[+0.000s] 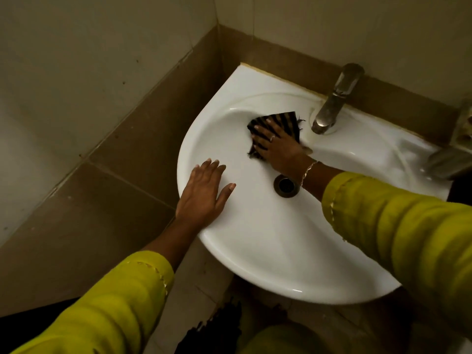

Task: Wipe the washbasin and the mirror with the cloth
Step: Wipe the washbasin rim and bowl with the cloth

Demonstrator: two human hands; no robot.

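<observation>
A white corner washbasin [268, 251] fills the middle of the view. Inside its bowl, on the far wall just left of the tap, lies a dark striped cloth [286, 121]. My right hand [277, 149] presses flat on the cloth, fingers spread over it, wearing a ring and a bracelet. My left hand [204, 195] rests flat and open on the basin's left rim, holding nothing. The round drain [286, 186] sits just below my right wrist. No mirror is in view.
A metal tap [334, 98] stands on the basin's back ledge. Another metal fitting [449, 159] shows at the right edge. Tiled walls [102, 72] meet in the corner behind the basin. A brown tiled band [107, 180] runs along the left.
</observation>
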